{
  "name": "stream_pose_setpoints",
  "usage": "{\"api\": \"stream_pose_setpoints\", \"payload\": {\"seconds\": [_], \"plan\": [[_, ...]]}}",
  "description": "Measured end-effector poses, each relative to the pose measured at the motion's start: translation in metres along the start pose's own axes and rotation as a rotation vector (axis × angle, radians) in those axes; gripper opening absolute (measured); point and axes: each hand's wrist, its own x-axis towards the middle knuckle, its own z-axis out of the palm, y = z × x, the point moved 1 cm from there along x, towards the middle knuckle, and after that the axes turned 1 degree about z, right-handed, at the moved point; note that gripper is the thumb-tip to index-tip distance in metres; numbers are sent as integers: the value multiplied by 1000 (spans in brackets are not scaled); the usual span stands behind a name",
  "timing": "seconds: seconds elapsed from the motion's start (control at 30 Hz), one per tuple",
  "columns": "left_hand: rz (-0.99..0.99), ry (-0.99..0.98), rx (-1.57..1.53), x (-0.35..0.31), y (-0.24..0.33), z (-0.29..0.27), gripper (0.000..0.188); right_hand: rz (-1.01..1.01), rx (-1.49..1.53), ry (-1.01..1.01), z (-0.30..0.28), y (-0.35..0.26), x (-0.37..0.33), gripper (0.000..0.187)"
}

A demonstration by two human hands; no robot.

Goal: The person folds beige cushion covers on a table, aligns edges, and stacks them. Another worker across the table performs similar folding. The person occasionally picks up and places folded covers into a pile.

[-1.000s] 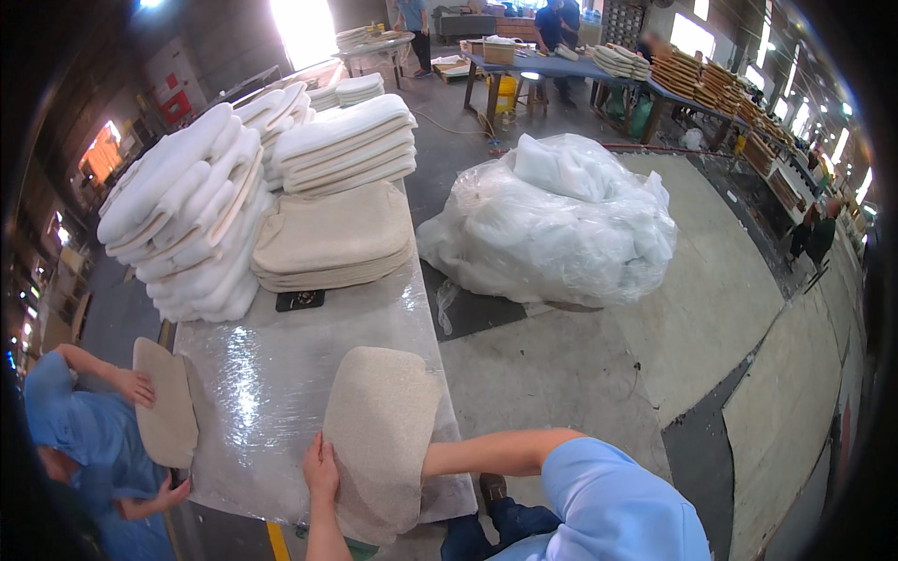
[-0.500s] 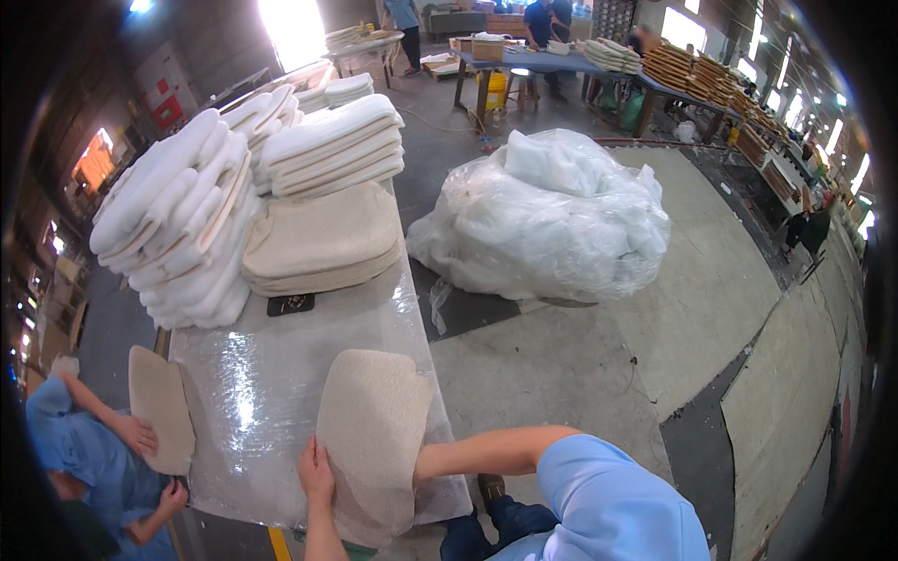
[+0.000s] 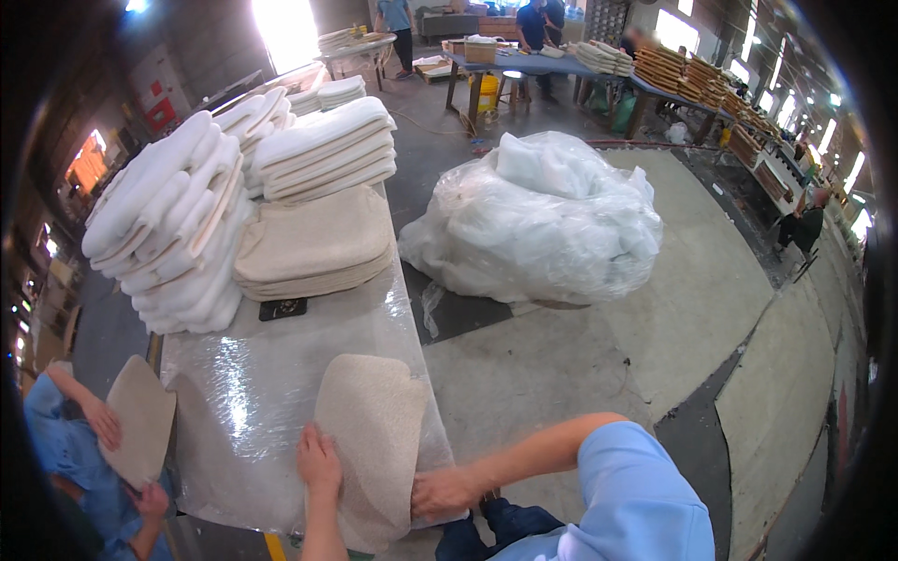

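Note:
A beige textured fabric cover [image 3: 372, 439], rounded at its far end, lies on the near end of a plastic-covered table [image 3: 271, 374]. My left hand [image 3: 320, 458] rests on the cover's left edge, fingers stretched out along the fabric. At the cover's right edge is my right hand [image 3: 445, 492], close to the table's side; its fingertips are partly hidden and slightly blurred. Farther up the table sits a stack of similar beige covers [image 3: 313, 238], with a small dark flat item [image 3: 282, 309] at its near edge.
White padded pieces [image 3: 323, 150] are piled high behind the beige stack, with another tall white pile [image 3: 164, 220] at left. A co-worker [image 3: 79, 458] at left holds a beige piece [image 3: 140, 416]. A large plastic-wrapped white bundle [image 3: 543, 220] stands on the floor at right.
My right hand has come out from inside the cover to its right edge. My left hand has shifted slightly up the left edge. The co-worker's beige piece has tilted and moved left.

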Motion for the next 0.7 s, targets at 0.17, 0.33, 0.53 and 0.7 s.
{"api": "stream_pose_setpoints", "payload": {"seconds": [0.17, 0.33, 0.53, 0.7], "plan": [[73, -110, 230, -19, 22, 10, 76, 171, 207, 310, 45, -64, -71, 25], [48, -119, 289, -22, 23, 5, 77, 993, 400, 561, 50, -77, -108, 33], [171, -151, 195, -48, 40, 21, 77, 1194, 738, 938, 38, -61, -136, 33], [378, -155, 40, -57, 34, 24, 77, 1245, 816, 983, 14, -72, -145, 23]]}}
